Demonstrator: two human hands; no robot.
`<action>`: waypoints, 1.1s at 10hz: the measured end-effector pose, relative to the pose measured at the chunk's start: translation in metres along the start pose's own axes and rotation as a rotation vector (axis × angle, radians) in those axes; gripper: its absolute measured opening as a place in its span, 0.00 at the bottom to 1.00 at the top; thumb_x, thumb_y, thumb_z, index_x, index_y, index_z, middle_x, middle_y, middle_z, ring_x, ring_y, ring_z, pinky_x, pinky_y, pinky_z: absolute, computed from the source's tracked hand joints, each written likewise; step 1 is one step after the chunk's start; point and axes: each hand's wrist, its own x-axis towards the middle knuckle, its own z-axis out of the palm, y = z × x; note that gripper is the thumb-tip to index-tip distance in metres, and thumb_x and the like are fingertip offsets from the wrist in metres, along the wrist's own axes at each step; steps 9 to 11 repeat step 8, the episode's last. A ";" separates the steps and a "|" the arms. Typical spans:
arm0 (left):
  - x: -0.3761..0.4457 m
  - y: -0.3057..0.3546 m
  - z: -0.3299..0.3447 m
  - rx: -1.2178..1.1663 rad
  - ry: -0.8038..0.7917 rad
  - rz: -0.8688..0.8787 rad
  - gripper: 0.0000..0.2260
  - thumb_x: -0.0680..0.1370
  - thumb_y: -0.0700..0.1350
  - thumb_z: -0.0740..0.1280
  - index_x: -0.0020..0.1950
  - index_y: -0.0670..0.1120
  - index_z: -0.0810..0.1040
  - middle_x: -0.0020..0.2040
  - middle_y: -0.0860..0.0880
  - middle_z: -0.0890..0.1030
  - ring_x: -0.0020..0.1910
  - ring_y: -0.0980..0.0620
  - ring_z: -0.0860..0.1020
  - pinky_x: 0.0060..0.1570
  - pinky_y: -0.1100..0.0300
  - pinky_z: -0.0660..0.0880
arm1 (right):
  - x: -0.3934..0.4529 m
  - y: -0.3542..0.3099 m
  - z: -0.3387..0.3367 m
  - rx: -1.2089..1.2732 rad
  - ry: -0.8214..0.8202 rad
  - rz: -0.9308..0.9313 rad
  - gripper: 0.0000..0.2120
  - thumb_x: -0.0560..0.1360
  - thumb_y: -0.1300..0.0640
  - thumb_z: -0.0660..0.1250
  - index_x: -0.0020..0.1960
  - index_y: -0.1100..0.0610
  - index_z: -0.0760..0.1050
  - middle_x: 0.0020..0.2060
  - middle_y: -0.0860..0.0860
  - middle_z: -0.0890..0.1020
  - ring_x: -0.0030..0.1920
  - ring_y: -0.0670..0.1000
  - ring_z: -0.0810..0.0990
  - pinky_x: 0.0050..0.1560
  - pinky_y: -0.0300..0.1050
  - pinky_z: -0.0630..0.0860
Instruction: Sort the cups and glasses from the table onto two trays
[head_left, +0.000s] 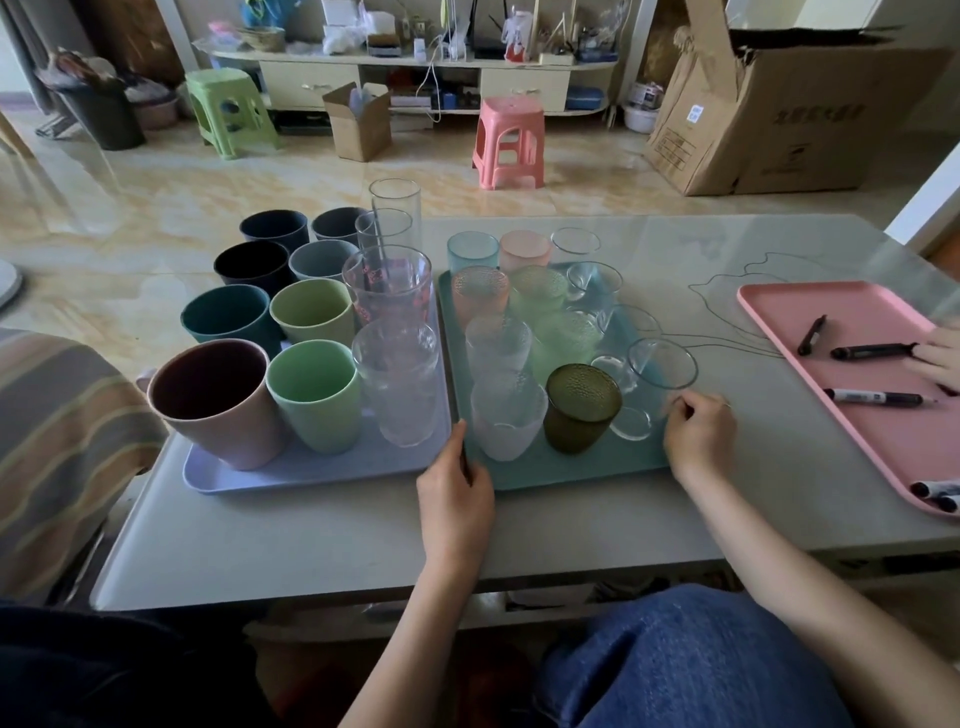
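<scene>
A lavender tray (311, 475) on the left carries several opaque cups, among them a pink cup (218, 402) and a green cup (317, 395), with a column of clear glasses (402, 382) along its right side. Right beside it, a teal tray (571, 470) is packed with tinted and clear glasses, including a dark olive glass (582, 405) and a clear glass (662, 366) at its right edge. My left hand (454, 486) grips the teal tray's near left edge, thumb lying along the rim. My right hand (698, 434) has its fingers curled at the tray's right edge, just below the clear glass.
A pink tray (852, 415) with several black markers (878, 397) lies at the table's right, where another person's hand (940, 358) rests on it. A striped cushion (57, 447) sits at the left. Stools and cardboard boxes stand on the floor beyond.
</scene>
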 end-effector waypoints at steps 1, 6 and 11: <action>-0.001 0.003 0.003 0.050 0.149 -0.028 0.15 0.77 0.39 0.63 0.63 0.47 0.78 0.52 0.47 0.85 0.48 0.49 0.81 0.47 0.62 0.72 | 0.002 -0.004 0.004 0.012 -0.007 0.026 0.12 0.74 0.70 0.60 0.48 0.68 0.81 0.41 0.68 0.79 0.45 0.64 0.76 0.44 0.47 0.67; 0.000 -0.007 -0.021 0.078 0.238 0.035 0.04 0.73 0.37 0.68 0.45 0.44 0.78 0.42 0.46 0.85 0.44 0.44 0.83 0.40 0.61 0.71 | 0.010 -0.018 -0.003 0.052 -0.150 0.265 0.06 0.74 0.63 0.63 0.40 0.65 0.76 0.35 0.60 0.69 0.42 0.57 0.76 0.43 0.46 0.68; 0.004 -0.008 -0.068 0.175 0.215 0.505 0.03 0.74 0.45 0.60 0.47 0.51 0.72 0.38 0.49 0.82 0.30 0.50 0.82 0.26 0.53 0.77 | 0.005 -0.040 -0.042 0.243 -0.074 0.422 0.23 0.74 0.69 0.54 0.65 0.58 0.75 0.63 0.55 0.77 0.63 0.55 0.75 0.58 0.41 0.69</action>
